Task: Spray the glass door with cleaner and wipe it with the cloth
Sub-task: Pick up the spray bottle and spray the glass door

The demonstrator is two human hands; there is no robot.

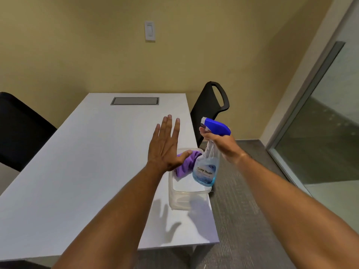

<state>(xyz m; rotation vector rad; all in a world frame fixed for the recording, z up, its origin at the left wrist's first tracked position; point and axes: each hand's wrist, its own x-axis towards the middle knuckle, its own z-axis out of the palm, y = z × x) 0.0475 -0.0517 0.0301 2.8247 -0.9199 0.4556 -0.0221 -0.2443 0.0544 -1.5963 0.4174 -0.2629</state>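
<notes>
My right hand (220,144) grips the neck of a clear spray bottle (206,167) with a blue trigger head, held in the air above the table's right edge. A purple cloth (187,164) lies bunched in a clear plastic tub (186,199) on the white table. My left hand (167,146) hovers flat over the table with its fingers spread, its thumb just above the cloth, holding nothing. The glass door (326,133) with its grey frame stands at the far right.
The white table (87,162) has a grey cable hatch (135,101) near the wall. A black chair (210,107) stands at its right side, another black chair (21,131) at the left. Grey carpet (242,210) lies between table and door. A light switch (149,31) is on the wall.
</notes>
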